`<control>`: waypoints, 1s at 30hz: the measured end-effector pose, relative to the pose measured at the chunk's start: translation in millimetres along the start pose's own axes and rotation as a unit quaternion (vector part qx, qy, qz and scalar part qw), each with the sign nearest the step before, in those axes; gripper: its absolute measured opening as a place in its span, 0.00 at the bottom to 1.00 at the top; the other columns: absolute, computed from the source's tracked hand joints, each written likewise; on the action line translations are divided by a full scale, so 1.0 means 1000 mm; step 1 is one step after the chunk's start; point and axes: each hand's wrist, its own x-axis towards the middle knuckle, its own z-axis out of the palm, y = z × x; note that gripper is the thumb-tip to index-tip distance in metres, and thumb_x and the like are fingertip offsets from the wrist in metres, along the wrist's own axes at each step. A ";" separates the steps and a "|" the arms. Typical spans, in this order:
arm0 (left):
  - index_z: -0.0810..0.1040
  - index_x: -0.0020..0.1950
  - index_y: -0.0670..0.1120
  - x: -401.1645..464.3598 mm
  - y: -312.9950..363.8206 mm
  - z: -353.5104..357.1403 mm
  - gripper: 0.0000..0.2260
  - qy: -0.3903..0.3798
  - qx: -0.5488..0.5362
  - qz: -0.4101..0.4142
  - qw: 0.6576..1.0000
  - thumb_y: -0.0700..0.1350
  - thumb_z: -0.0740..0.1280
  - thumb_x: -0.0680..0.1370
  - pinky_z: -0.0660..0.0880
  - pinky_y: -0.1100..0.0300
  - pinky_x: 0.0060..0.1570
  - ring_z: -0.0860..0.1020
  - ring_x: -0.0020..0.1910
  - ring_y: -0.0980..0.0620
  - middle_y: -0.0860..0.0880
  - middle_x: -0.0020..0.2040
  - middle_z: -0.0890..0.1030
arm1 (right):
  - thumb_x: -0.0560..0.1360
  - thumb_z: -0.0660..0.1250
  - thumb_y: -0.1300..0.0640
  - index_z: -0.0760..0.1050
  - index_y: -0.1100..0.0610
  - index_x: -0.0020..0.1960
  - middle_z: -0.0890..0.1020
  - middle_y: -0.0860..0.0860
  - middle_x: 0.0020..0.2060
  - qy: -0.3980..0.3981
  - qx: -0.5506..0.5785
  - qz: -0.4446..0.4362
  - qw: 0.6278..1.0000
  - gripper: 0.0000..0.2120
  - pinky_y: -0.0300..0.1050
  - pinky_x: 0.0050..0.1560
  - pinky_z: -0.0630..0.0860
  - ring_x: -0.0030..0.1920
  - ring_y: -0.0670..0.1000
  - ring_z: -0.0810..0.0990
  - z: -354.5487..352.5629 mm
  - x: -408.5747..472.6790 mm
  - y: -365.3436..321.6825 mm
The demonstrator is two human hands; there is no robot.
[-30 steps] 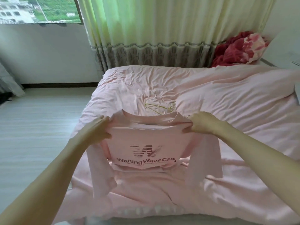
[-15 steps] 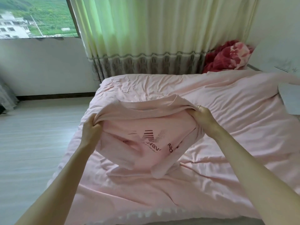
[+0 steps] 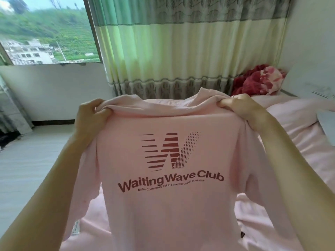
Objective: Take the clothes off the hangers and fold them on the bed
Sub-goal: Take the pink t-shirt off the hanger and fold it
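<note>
Shirt shoulders bunched in left hand, right hand fingers.

We have a single view, worn on the head, looking forward and slightly down across the bed toward the curtain and the window at the upper left. The wide lens bends the edges. The camera sits very near the shirt, which fills the middle of the view, with both forearms reaching in from the bottom corners.
</note>
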 end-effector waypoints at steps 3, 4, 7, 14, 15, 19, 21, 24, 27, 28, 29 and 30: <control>0.77 0.40 0.42 0.000 -0.033 0.019 0.11 -0.045 0.074 -0.018 0.996 0.48 0.60 0.66 0.65 0.56 0.36 0.69 0.36 0.49 0.47 0.34 0.73 | 0.74 0.66 0.54 0.78 0.57 0.44 0.79 0.49 0.37 0.008 -0.048 -0.006 0.999 0.06 0.41 0.41 0.71 0.41 0.49 0.77 0.016 0.020 0.028; 0.76 0.39 0.42 -0.001 -0.045 0.024 0.11 -0.060 0.081 -0.029 0.994 0.47 0.59 0.65 0.64 0.56 0.36 0.69 0.36 0.48 0.47 0.33 0.73 | 0.75 0.65 0.54 0.77 0.58 0.42 0.77 0.49 0.35 0.016 -0.064 -0.005 0.998 0.08 0.42 0.40 0.70 0.41 0.50 0.76 0.021 0.026 0.038; 0.75 0.38 0.44 -0.002 -0.078 0.039 0.07 -0.115 0.097 -0.077 0.986 0.45 0.60 0.66 0.63 0.57 0.34 0.69 0.35 0.48 0.47 0.34 0.74 | 0.76 0.64 0.56 0.72 0.61 0.34 0.72 0.51 0.31 0.003 -0.104 0.012 0.994 0.13 0.45 0.35 0.65 0.38 0.53 0.71 0.038 0.048 0.070; 0.78 0.44 0.35 0.037 -0.137 0.072 0.14 -0.157 0.074 -0.167 0.971 0.43 0.72 0.65 0.65 0.57 0.41 0.71 0.41 0.50 0.43 0.39 0.76 | 0.71 0.68 0.64 0.69 0.54 0.27 0.70 0.49 0.28 -0.056 -0.116 0.036 0.991 0.16 0.43 0.34 0.64 0.35 0.50 0.68 0.073 0.116 0.124; 0.76 0.43 0.34 0.044 -0.148 0.078 0.14 -0.180 0.081 -0.184 0.963 0.42 0.73 0.65 0.63 0.57 0.39 0.70 0.40 0.50 0.44 0.37 0.73 | 0.70 0.68 0.65 0.68 0.54 0.27 0.70 0.49 0.28 -0.076 -0.135 0.043 0.987 0.16 0.43 0.34 0.64 0.35 0.50 0.68 0.079 0.128 0.130; 0.74 0.38 0.36 0.078 -0.191 0.106 0.12 -0.237 0.087 -0.196 0.948 0.42 0.74 0.71 0.58 0.60 0.33 0.65 0.35 0.52 0.47 0.33 0.66 | 0.70 0.72 0.62 0.67 0.55 0.31 0.70 0.48 0.30 -0.186 -0.105 0.093 0.972 0.15 0.40 0.35 0.63 0.35 0.48 0.69 0.096 0.175 0.145; 0.77 0.39 0.39 0.098 -0.216 0.121 0.10 -0.235 0.084 -0.184 0.951 0.44 0.72 0.73 0.62 0.63 0.32 0.66 0.35 0.54 0.49 0.34 0.70 | 0.72 0.72 0.56 0.72 0.57 0.35 0.74 0.50 0.32 -0.222 -0.062 0.144 0.962 0.12 0.40 0.37 0.66 0.34 0.47 0.72 0.110 0.202 0.155; 0.78 0.40 0.50 0.128 -0.254 0.144 0.06 -0.204 0.067 -0.179 0.960 0.40 0.70 0.74 0.66 0.71 0.35 0.71 0.35 0.60 0.51 0.36 0.76 | 0.74 0.70 0.57 0.72 0.59 0.39 0.71 0.53 0.36 -0.170 -0.043 0.168 0.970 0.09 0.41 0.36 0.63 0.38 0.49 0.69 0.143 0.248 0.176; 0.74 0.42 0.52 0.148 -0.287 0.167 0.08 -0.179 0.094 -0.170 0.965 0.39 0.68 0.76 0.65 0.70 0.32 0.71 0.34 0.57 0.51 0.35 0.74 | 0.74 0.67 0.58 0.68 0.57 0.33 0.65 0.51 0.32 -0.095 -0.074 0.137 0.983 0.13 0.43 0.35 0.58 0.36 0.49 0.63 0.178 0.281 0.196; 0.74 0.44 0.51 0.156 -0.297 0.176 0.07 -0.176 0.115 -0.171 0.963 0.39 0.66 0.77 0.66 0.66 0.33 0.71 0.35 0.52 0.50 0.34 0.73 | 0.74 0.67 0.58 0.67 0.55 0.30 0.65 0.50 0.30 -0.085 -0.097 0.131 0.983 0.16 0.43 0.34 0.59 0.35 0.48 0.63 0.188 0.293 0.200; 0.73 0.47 0.50 0.164 -0.321 0.191 0.05 -0.178 0.135 -0.186 0.957 0.39 0.64 0.78 0.68 0.60 0.34 0.72 0.36 0.48 0.47 0.35 0.73 | 0.74 0.67 0.59 0.69 0.54 0.30 0.68 0.50 0.29 -0.082 -0.114 0.133 0.981 0.16 0.43 0.34 0.61 0.34 0.48 0.65 0.204 0.312 0.214; 0.72 0.50 0.49 0.165 -0.326 0.197 0.04 -0.185 0.163 -0.186 0.951 0.40 0.62 0.78 0.68 0.55 0.36 0.73 0.38 0.43 0.44 0.37 0.75 | 0.74 0.67 0.59 0.74 0.54 0.33 0.72 0.50 0.31 -0.073 -0.121 0.132 0.981 0.11 0.42 0.37 0.64 0.36 0.48 0.68 0.207 0.315 0.215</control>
